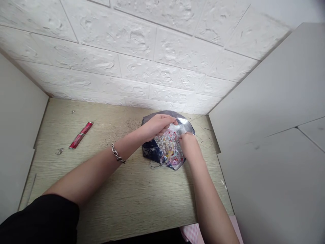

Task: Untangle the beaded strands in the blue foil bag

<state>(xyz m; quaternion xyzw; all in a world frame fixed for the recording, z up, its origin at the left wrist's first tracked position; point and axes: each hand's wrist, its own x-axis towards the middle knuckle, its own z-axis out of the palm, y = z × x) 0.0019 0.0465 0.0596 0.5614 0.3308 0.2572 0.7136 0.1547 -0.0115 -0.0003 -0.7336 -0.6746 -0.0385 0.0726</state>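
Many small coloured beads [169, 144] lie heaped in a foil bag [186, 123], silver inside and dark blue outside, spread out near the wall. Above the far side of the beads is my left hand [159, 124], its thumb and forefinger pinched together. A faint thin line shows by those fingertips, too fine to name. At the bag's right side my right hand [188, 144] is closed, knuckles up, with its fingertips turned in towards the beads. What it pinches is hidden. A short beaded strand [155, 165] trails out at the bag's front edge.
A red tube-shaped packet [81, 135] lies on the left of the wooden tabletop [132, 200], with small shiny bits [60, 151] near it. Dark specks and fine loose threads surround the bag. A white brick-patterned wall [137, 67] and side panels [269, 135] enclose the table.
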